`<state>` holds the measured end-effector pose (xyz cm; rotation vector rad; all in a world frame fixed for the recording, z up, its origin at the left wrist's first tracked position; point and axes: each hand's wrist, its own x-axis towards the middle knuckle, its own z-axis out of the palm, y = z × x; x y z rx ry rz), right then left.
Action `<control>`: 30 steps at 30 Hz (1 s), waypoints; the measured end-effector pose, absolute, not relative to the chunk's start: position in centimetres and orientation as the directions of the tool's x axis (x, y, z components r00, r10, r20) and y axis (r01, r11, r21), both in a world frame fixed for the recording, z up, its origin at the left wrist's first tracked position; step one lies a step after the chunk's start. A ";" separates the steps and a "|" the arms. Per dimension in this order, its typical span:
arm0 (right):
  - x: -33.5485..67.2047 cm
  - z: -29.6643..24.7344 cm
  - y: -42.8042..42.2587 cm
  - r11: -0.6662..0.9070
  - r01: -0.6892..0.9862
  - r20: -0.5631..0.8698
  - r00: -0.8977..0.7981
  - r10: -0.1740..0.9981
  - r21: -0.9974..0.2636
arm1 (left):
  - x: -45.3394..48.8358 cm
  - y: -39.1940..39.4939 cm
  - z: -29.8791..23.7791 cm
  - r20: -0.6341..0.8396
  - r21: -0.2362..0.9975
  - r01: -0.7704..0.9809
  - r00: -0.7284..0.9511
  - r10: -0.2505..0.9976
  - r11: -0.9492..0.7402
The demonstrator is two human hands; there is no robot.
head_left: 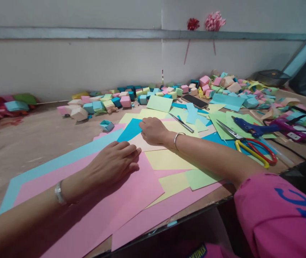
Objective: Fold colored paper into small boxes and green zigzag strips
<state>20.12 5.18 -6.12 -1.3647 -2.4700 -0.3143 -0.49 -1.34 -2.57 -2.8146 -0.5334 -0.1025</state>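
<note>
My left hand (113,161) lies flat with its fingers stretched out on a large pink paper sheet (120,193), pressing it down. My right hand (153,130) rests further back with its fingers curled down onto a pale peach sheet (149,145), at the edge of a dark blue sheet (130,130). Light blue (61,163), yellow (169,159) and green (202,177) sheets lie overlapping under and around them. Each wrist wears a silver bracelet.
Red-and-yellow scissors (249,147), a blue glue gun (252,129), a purple glue gun (290,129) with cables, a craft knife (182,123) and a phone (195,101) lie to the right. Several folded paper cubes (126,100) are piled along the wall. The table edge (185,215) runs close by.
</note>
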 end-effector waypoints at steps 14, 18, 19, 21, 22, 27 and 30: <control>20.3 -6.7 5.6 0.542 0.841 0.342 -0.510 0.789 0.003 | -7.3 -1.1 -2.3 0.248 -0.418 0.495 0.869 0.429 -0.761; 20.1 -6.5 5.4 0.539 0.838 0.335 -0.483 0.809 -0.093 | -4.6 -0.4 -1.3 0.428 -0.367 0.562 0.809 0.403 -0.741; 20.1 -6.5 5.4 0.534 0.838 0.338 -0.474 0.813 -0.110 | -3.3 -0.3 -1.3 0.404 -0.297 0.525 0.826 0.393 -0.797; 20.2 -6.4 5.5 0.530 0.837 0.341 -0.463 0.818 -0.137 | -0.4 -0.5 -1.5 0.343 -0.128 0.436 0.862 0.373 -0.891; 20.3 -6.4 5.6 0.532 0.833 0.340 -0.460 0.820 -0.155 | 0.9 -0.7 -1.8 0.265 -0.075 0.374 0.901 0.343 -0.925; 20.7 -6.3 6.1 0.560 0.790 0.333 -0.473 0.815 -0.249 | 4.8 -2.6 -3.6 0.128 -0.002 0.389 0.914 0.386 -0.921; 20.7 -6.3 6.3 0.578 0.764 0.349 -0.479 0.806 -0.287 | 5.3 -3.4 -4.1 0.106 0.107 0.244 0.961 0.255 -0.964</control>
